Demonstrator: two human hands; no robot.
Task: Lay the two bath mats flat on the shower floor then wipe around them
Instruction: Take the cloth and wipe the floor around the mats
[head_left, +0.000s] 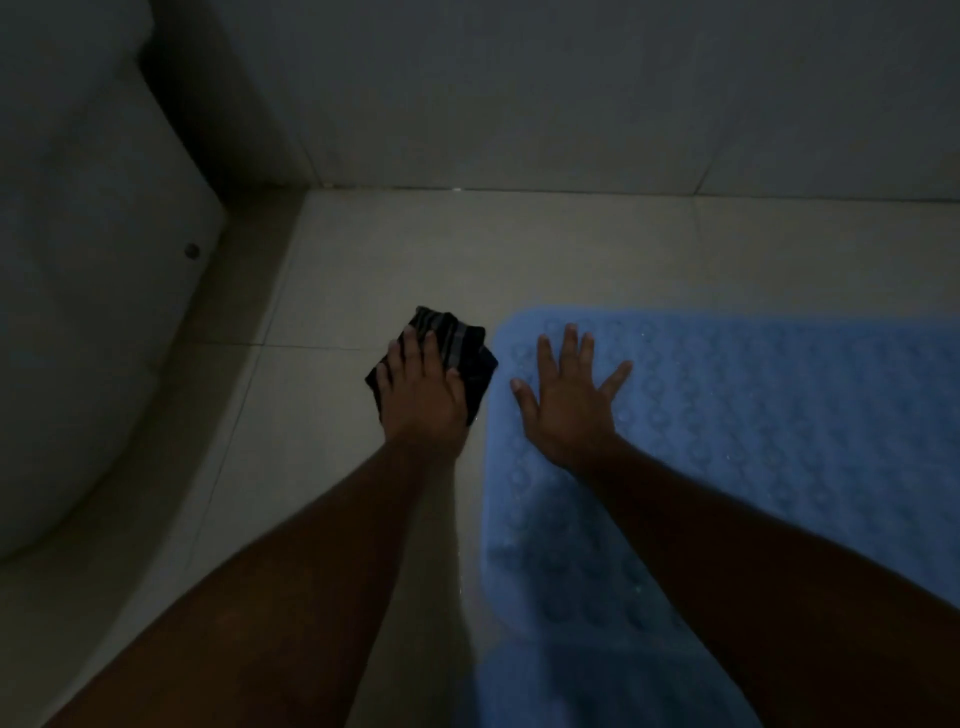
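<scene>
A blue bath mat (753, 441) with a bumpy texture lies flat on the tiled floor, filling the right half of the head view. My right hand (569, 402) rests palm down on its left part, fingers spread, holding nothing. Just left of the mat's rounded corner, my left hand (421, 387) presses a dark striped cloth (457, 340) onto the floor tile. The cloth pokes out past my fingers and nearly touches the mat's edge. Only one mat is distinguishable in the dim light.
A white toilet base (93, 312) curves along the left side, with a small round cap on it. The tiled wall (571, 104) meets the floor (363, 249) straight ahead. Bare floor tiles lie between the toilet and the mat.
</scene>
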